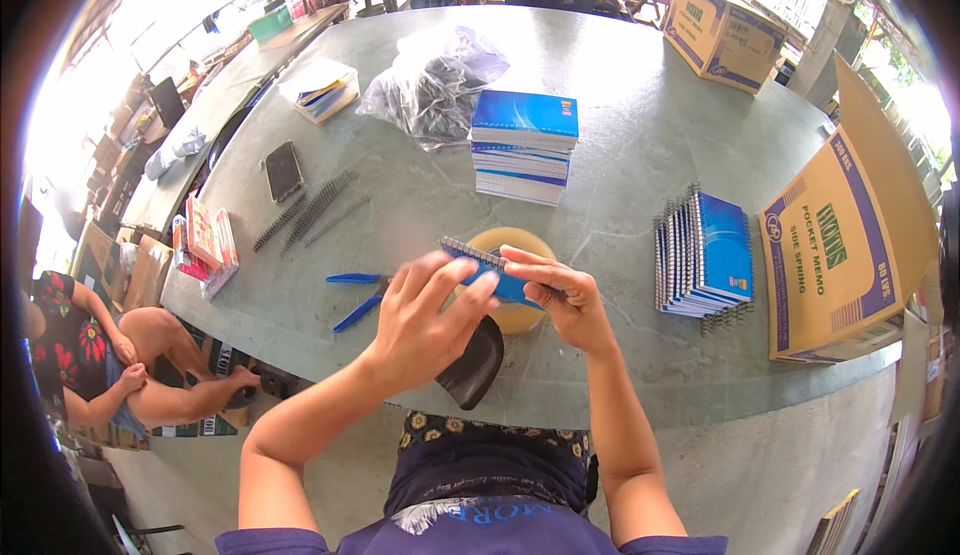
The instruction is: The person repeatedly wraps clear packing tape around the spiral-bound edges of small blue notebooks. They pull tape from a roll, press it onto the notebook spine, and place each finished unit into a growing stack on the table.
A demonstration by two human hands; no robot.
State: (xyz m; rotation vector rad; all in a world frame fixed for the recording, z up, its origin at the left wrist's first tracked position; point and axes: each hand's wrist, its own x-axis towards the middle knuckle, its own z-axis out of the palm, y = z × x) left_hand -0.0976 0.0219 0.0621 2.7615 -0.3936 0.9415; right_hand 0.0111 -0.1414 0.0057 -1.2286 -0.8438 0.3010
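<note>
A small blue spiral notebook point(455, 249) is held up in front of me, its black coil along the upper edge. My right hand point(562, 297) grips its right end, fingers along the top. The bent, slightly parted fingers of my left hand point(432, 313) lie over the left part of the cover and coil; the thumb is hidden. Behind and below the notebook is a round yellowish ring or dish point(520, 320), partly covered. A black curved object point(476, 367) sits under my left wrist. Blue-handled pliers point(352, 279) lie beside my left hand.
Blue notebooks point(525, 112) are stacked ahead. Coil-bound ones point(724, 245) stand at right by an open carton point(832, 240). Loose black coils point(320, 205), a phone point(283, 171) and a plastic bag point(435, 90) lie left. Another carton point(724, 35) is far right. A person point(110, 355) sits left.
</note>
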